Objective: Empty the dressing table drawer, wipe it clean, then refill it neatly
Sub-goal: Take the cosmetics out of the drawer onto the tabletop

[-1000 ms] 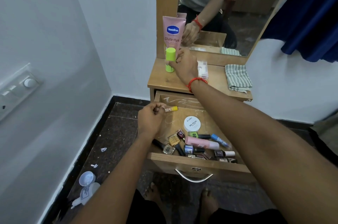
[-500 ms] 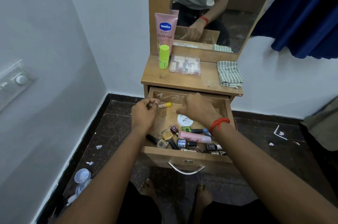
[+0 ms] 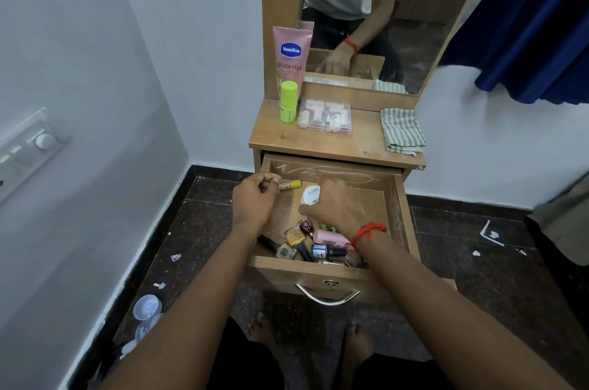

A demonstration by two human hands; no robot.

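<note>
The wooden drawer is pulled out under the dressing table top. My left hand hovers over its left side, closed on a small yellow-capped stick. My right hand, with a red thread on the wrist, reaches into the drawer and rests over a round white jar; whether the fingers grip it is unclear. Several nail polish bottles and a pink tube lie at the drawer's front. On the top stand a pink Vaseline tube, a green stick and a clear plastic case.
A striped folded cloth lies on the table top's right. The mirror stands behind. White wall and a switch panel are at the left. A blue curtain hangs at right. A plastic cup and paper scraps litter the dark floor.
My right hand left the table top, where the clear case now lies, and came down into the drawer onto the white jar. My left hand kept holding the stick.
</note>
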